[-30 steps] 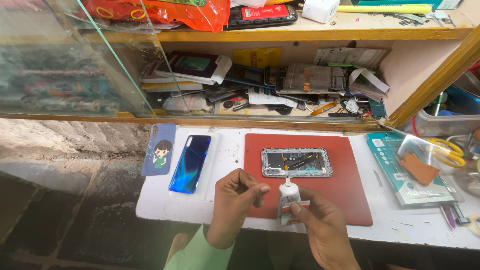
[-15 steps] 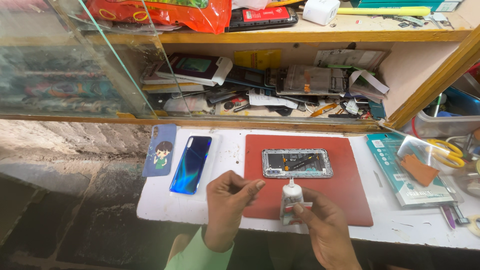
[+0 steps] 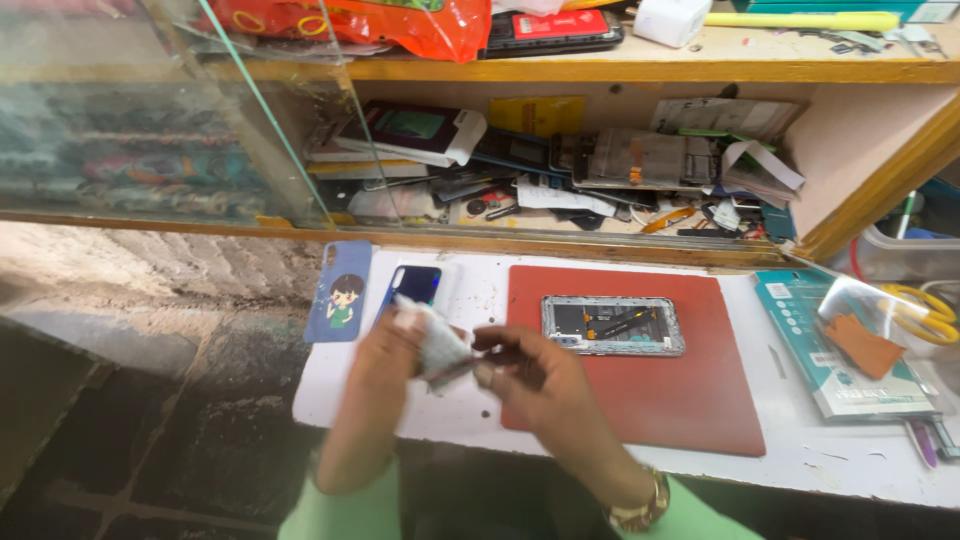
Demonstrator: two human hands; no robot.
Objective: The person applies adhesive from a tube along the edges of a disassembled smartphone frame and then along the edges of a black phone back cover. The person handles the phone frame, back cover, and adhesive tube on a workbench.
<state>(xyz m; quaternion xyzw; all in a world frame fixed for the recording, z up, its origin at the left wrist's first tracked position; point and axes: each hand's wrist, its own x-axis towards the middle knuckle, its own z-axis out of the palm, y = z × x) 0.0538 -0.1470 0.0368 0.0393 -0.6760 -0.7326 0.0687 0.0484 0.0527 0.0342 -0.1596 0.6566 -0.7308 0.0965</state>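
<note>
Currently both sets of fingers pinch a crumpled white cloth (image 3: 437, 345), held above the white bench top (image 3: 480, 300) near its front-left edge. Left hand (image 3: 385, 350) grips it from the left, wrist raised; right hand (image 3: 530, 375) closes on it from the right, fingers curled, motion-blurred. Glossy blue phone back (image 3: 412, 283) lies partly behind the left hand. Opened phone frame (image 3: 612, 325), metal-rimmed, sits apart on the flat red mat (image 3: 640, 400). Blue cartoon phone case (image 3: 338, 292) lies at the bench's left edge.
</note>
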